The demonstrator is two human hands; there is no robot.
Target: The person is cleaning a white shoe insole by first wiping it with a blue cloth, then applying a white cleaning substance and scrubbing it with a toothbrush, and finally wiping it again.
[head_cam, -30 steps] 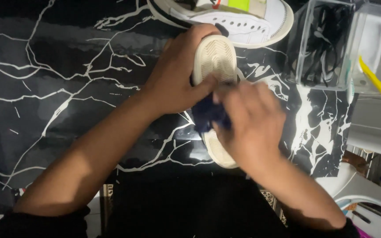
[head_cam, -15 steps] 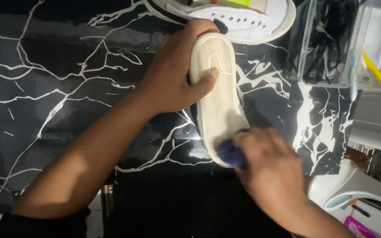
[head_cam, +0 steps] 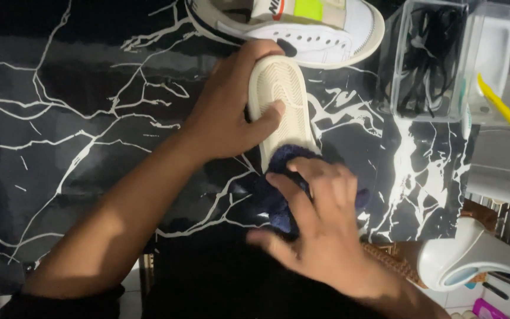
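Cream rubber sole of an upturned shoe [head_cam: 281, 100], ribbed tread facing the camera, held above a black tabletop with white marble veining [head_cam: 78, 118]. The shoe lies between the two hands: its toe end points away from the person, and its heel end is hidden under a dark blue cloth [head_cam: 278, 201].

Left hand [head_cam: 231, 112]: closed around the shoe's forward half from the left side, thumb pressed flat across the tread, fingers wrapped behind the far edge and mostly out of sight.

Right hand [head_cam: 320, 230]: laid palm-down on the dark blue cloth with fingers spread and slightly curled, pressing the cloth against the rear part of the sole. The cloth bulges out on both sides of the hand.

Surroundings: a second shoe [head_cam: 302, 26], white with a yellow-green panel and a row of perforations, lies on its side at the top edge of the tabletop, just beyond the held shoe's toe. To the right stands a clear plastic box [head_cam: 411, 106] containing black laces, and beside it another clear container with a yellow tool [head_cam: 503, 109] leaning out. A white plastic object [head_cam: 461, 254] sits at lower right, off the tabletop.
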